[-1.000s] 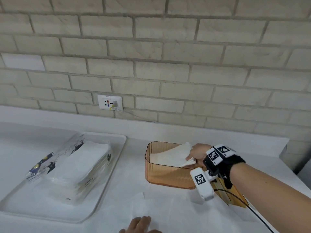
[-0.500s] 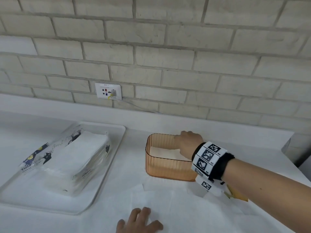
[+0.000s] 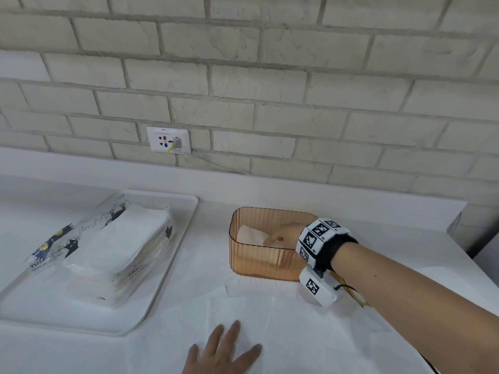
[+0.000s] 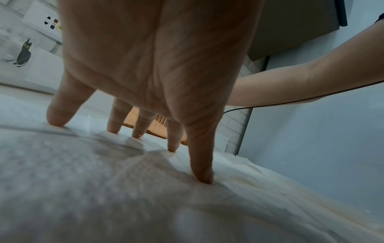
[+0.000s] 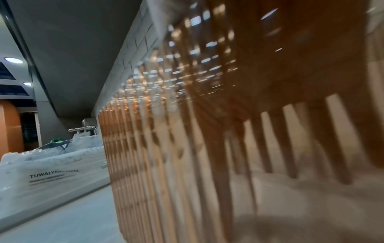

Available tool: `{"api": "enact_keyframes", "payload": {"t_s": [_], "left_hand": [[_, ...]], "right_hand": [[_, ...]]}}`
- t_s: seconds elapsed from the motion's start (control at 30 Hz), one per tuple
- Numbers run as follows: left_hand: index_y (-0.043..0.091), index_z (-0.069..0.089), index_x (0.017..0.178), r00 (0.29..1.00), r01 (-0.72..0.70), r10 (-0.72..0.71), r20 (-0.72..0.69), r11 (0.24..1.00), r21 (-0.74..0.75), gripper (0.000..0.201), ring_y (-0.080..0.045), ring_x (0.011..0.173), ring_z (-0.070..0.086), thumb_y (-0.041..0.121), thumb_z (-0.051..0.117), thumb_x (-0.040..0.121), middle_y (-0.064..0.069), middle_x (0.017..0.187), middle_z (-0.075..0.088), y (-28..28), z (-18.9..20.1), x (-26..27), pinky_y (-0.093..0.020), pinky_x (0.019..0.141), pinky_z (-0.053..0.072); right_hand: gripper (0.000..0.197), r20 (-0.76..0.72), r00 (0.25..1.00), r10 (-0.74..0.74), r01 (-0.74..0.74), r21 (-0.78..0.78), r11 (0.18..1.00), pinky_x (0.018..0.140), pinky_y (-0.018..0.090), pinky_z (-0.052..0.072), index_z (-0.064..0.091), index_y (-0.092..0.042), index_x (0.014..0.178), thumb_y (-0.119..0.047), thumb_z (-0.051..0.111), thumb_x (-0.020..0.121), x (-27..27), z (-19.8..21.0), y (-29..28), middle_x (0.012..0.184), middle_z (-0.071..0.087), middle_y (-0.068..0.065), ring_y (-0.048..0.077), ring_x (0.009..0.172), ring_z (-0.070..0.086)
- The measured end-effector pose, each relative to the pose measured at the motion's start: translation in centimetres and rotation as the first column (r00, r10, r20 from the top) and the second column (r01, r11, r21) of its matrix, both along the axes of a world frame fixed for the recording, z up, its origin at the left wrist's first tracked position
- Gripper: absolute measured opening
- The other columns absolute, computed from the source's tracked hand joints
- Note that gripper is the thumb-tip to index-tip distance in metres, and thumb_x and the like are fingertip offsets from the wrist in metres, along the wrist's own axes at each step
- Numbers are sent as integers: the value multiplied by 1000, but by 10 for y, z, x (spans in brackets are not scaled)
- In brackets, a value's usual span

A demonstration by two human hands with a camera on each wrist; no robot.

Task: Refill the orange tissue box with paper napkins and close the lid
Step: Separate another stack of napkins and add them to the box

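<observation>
Nearest to you, your left hand (image 3: 221, 349) lies flat on a loose paper napkin (image 3: 259, 314) that is spread on the white counter (image 3: 189, 265). The fingers (image 4: 56, 115) are straight and spread wide, and their tips press the napkin; the hand holds nothing.

A little farther, your right arm reaches from the right side over the near wall of the orange tissue box (image 3: 259, 265). The box stands open on the counter, just behind the loose napkin. Your right hand (image 3: 283, 233) is inside the box, and one extended finger touches the white napkins (image 3: 251, 234) that lie at the bottom. The other fingers are hidden, so I cannot tell if the hand grips something. The right wrist camera shows only the ribbed orange wall, blurred.

On the left side, well apart from the box, the white tray (image 3: 172, 265) carries the opened pack of napkins (image 3: 108, 249), with cat drawings on its plastic wrap.

Farthest is the brick wall (image 3: 297, 90) with a white socket plate (image 3: 168, 140).
</observation>
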State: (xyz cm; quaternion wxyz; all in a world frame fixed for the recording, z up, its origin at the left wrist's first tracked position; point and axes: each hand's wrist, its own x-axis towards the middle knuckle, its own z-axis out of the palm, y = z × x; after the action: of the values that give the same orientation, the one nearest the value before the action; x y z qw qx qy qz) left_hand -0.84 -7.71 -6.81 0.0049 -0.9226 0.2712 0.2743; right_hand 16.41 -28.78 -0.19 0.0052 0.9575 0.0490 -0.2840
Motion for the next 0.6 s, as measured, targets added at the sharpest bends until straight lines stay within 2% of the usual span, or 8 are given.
{"api": "enact_keyframes", "payload": {"t_s": [0.1, 0.13, 0.2, 0.27, 0.37, 0.43, 0.5, 0.6], "left_hand": [[56, -3, 143, 1000, 25, -25, 2, 998, 58, 82, -19, 148, -4, 87, 22, 71, 8, 160, -14, -1, 3, -2, -49, 117, 13], [56, -5, 143, 1000, 26, -26, 10, 998, 56, 90, -19, 148, -5, 92, 12, 62, 8, 160, -15, 0, 2, -2, -49, 117, 13], [56, -8, 142, 999, 45, -46, 26, 998, 45, 125, -19, 148, -7, 92, -15, 22, 8, 159, -18, 1, 6, -5, -50, 117, 11], [55, -8, 143, 999, 51, -51, 9, 998, 43, 131, -20, 148, -12, 88, -14, 17, 7, 158, -22, 2, 4, -9, -51, 117, 7], [49, -4, 147, 999, 42, -41, -22, 999, 35, 99, -22, 147, -16, 89, 14, 59, 3, 158, -24, 6, 13, -15, -52, 117, 3], [45, 2, 149, 999, 16, -15, -34, 1000, 14, 75, -22, 147, -13, 65, 41, 88, 1, 159, -20, 6, 22, -17, -52, 117, 7], [41, 13, 150, 1000, -1, 0, -29, 999, -33, 68, -21, 148, -2, 52, 48, 92, 0, 161, -8, 7, 32, -16, -47, 116, 18], [30, 34, 144, 999, -43, 45, 20, 993, -112, 56, -21, 137, 25, 50, 46, 93, -2, 151, 25, -6, 46, -10, -40, 108, 32]], "right_hand": [[47, 85, 996, -7, 2, 61, 998, 104, 26, 33, 39, -24, 142, -29, 48, 96, -14, 21, -3, 148, 37, 1, 22, 132, 39], [47, 141, 990, -29, 15, 99, 995, 104, 27, 34, 41, -24, 140, -29, 51, 94, -20, 31, -5, 146, 40, 0, 21, 131, 41], [42, 290, 952, -101, 20, 271, 962, 103, 29, 38, 49, -28, 134, -30, 53, 91, -36, 55, -8, 139, 48, -3, 18, 125, 47], [31, 417, 883, -215, -36, 518, 855, 97, 27, 42, 59, -29, 122, -26, 55, 91, -63, 75, -16, 126, 58, -5, 15, 114, 56], [20, 388, 878, -281, -103, 727, 679, 89, 18, 47, 66, -24, 108, -22, 61, 89, -119, 89, -23, 106, 68, -4, 10, 96, 64], [18, 287, 923, -254, -75, 784, 616, 80, 14, 49, 67, -18, 105, -17, 63, 87, -156, 83, -27, 96, 70, -1, 12, 85, 68], [18, 244, 946, -214, -42, 744, 667, 77, 17, 51, 68, -20, 103, -15, 65, 86, -186, 64, -33, 88, 71, -3, 13, 80, 68], [17, 203, 964, -173, 22, 584, 811, 79, 18, 50, 64, -40, 99, -26, 61, 89, -221, 29, -44, 93, 67, -13, 2, 82, 63]]}}
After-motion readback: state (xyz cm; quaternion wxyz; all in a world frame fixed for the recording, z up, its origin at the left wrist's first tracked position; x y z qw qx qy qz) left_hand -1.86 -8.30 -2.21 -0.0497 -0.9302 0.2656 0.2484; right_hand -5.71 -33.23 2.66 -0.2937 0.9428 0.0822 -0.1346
